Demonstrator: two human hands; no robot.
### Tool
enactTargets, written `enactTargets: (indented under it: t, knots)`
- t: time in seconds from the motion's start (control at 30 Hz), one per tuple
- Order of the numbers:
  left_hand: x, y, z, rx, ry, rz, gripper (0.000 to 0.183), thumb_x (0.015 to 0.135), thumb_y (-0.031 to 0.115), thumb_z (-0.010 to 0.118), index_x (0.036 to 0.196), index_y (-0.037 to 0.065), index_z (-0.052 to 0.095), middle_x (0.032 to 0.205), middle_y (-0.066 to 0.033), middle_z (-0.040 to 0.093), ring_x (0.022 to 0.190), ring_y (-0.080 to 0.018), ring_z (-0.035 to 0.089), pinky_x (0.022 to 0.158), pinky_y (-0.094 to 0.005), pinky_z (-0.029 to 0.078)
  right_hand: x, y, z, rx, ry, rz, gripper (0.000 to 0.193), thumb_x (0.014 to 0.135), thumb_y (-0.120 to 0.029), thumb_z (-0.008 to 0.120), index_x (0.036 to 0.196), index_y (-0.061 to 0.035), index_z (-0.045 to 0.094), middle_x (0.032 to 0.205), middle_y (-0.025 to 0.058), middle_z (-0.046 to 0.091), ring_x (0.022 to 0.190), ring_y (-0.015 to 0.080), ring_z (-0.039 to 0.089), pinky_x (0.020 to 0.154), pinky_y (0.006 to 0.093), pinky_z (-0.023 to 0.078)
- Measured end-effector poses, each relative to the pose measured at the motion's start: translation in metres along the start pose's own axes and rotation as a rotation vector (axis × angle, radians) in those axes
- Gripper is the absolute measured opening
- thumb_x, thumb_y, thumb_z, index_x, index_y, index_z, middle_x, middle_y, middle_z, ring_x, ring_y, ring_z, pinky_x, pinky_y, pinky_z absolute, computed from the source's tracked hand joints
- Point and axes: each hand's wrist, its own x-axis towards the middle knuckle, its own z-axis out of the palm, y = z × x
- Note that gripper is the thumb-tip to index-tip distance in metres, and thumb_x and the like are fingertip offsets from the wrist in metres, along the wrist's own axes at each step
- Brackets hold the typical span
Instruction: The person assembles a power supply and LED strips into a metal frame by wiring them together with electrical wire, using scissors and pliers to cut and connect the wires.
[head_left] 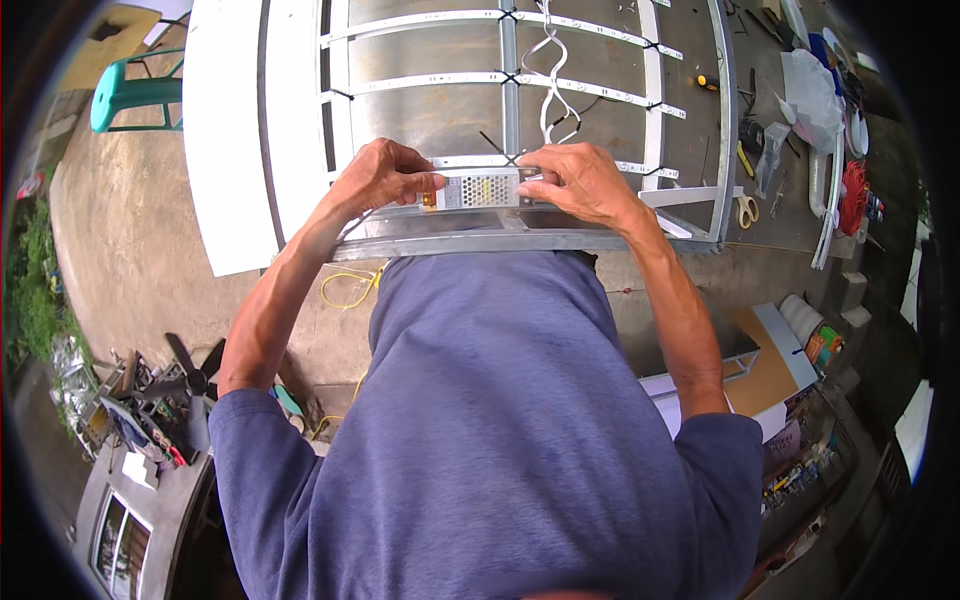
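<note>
A silver power supply with a perforated cover lies lengthwise at the near side of a metal frame. My left hand grips its left end, thumb beside the orange terminal block. At the other end my right hand is closed on the unit, its index finger reaching along the top edge. Just behind the unit runs a white LED strip, and a black cable tie crosses it at the middle bar. My fingers partly cover both ends of the unit.
More LED strips are tied across the frame, with white wires hanging over them. A white panel stands at left, near a green stool. On the right lie scissors, a yellow-handled screwdriver and red wire.
</note>
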Motion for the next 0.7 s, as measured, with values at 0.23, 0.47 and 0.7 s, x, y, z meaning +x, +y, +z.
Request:
enactTargets:
  t: [0.23, 0.47, 0.7]
  knots:
    - [0.001, 0.002, 0.0, -0.001, 0.008, -0.034, 0.05, 0.077, 0.043, 0.084, 0.097, -0.003, 0.076, 0.075, -0.0142, 0.073, 0.059, -0.0148, 0.064, 0.057, -0.0291, 0.054, -0.027, 0.001, -0.038, 0.287, 0.214, 0.272, 0.024, 0.091, -0.021, 0.073, 0.108, -0.0047, 0.073, 0.077, 0.0007, 0.065, 0.059, 0.006, 0.05, 0.053, 0.025, 0.041]
    - [0.001, 0.003, 0.002, -0.002, 0.036, -0.043, 0.048, 0.076, 0.041, 0.085, 0.097, -0.001, 0.077, 0.072, -0.0108, 0.073, 0.057, -0.0133, 0.062, 0.056, -0.0286, 0.054, -0.076, 0.025, -0.066, 0.196, 0.499, 0.39, 0.021, 0.093, -0.018, 0.071, 0.108, -0.0049, 0.074, 0.08, -0.0003, 0.065, 0.066, 0.005, 0.05, 0.057, 0.0228, 0.041]
    - [0.002, 0.006, 0.0, 0.004, 0.012, -0.055, 0.047, 0.078, 0.039, 0.084, 0.1, -0.002, 0.076, 0.072, -0.0109, 0.072, 0.06, -0.0136, 0.063, 0.059, -0.0285, 0.055, -0.127, 0.064, -0.084, 0.32, 0.765, 0.608, 0.024, 0.093, -0.024, 0.071, 0.108, -0.0055, 0.075, 0.08, -0.0012, 0.066, 0.067, 0.0046, 0.052, 0.055, 0.0212, 0.04]
